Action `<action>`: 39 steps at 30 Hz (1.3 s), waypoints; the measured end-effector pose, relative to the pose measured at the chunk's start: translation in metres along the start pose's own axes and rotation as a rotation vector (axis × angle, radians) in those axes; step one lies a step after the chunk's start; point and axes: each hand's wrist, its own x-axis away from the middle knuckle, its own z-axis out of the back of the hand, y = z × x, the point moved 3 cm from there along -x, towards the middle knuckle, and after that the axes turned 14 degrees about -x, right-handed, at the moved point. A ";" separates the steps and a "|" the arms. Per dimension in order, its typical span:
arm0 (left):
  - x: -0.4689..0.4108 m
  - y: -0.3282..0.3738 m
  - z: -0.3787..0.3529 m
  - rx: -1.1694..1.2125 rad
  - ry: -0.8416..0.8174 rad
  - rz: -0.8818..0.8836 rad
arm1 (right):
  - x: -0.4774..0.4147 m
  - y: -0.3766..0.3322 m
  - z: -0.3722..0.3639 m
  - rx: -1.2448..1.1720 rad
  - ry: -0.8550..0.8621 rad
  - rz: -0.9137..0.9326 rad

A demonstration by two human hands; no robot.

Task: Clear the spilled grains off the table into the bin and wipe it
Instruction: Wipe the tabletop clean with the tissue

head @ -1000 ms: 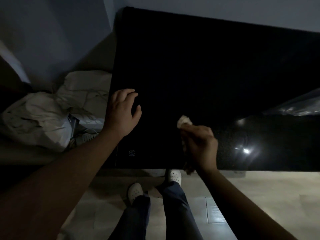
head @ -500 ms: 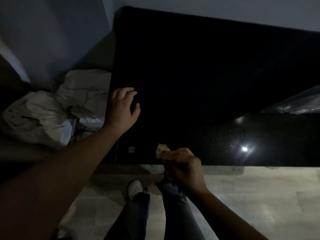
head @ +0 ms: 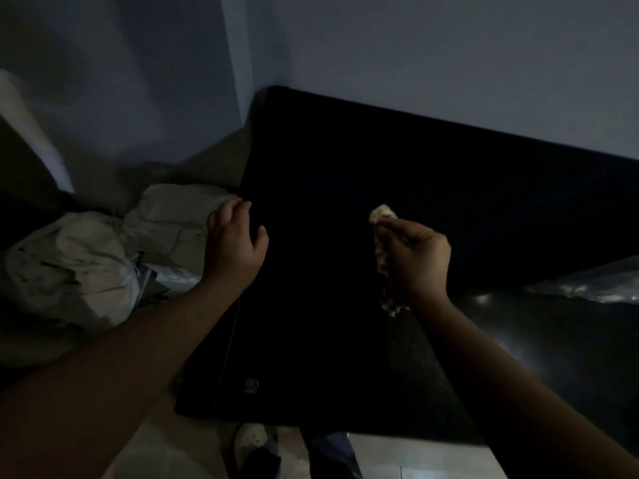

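The glossy black table fills the middle and right of the dim head view. My right hand grips a crumpled pale cloth over the table's middle, with one end sticking out above my fingers and the other hanging below my palm. My left hand rests on the table's left edge, fingers bent over the rim and thumb on top. No grains or bin can be made out in the darkness.
Crumpled white bags or sheets lie heaped on the floor left of the table. A shiny plastic item sits at the right edge. My white shoe shows below the table's front edge. Grey walls meet behind.
My right hand drew the cloth back to the table's front edge, then carried it forward to the middle. The view has tilted upward. My left hand stays on the left edge.
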 end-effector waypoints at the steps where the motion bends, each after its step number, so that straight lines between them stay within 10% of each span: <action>1: -0.009 0.000 -0.001 -0.009 0.008 0.041 | -0.013 -0.002 -0.003 -0.011 -0.001 0.002; 24: -0.064 -0.012 -0.034 -0.009 -0.028 0.156 | -0.299 0.015 -0.090 0.225 0.022 0.084; 35: -0.065 -0.006 -0.030 -0.007 -0.036 0.182 | -0.222 0.037 -0.125 0.332 -0.357 0.324; 39: -0.064 -0.006 -0.029 -0.031 -0.030 0.192 | -0.219 0.029 -0.113 0.298 -0.254 0.202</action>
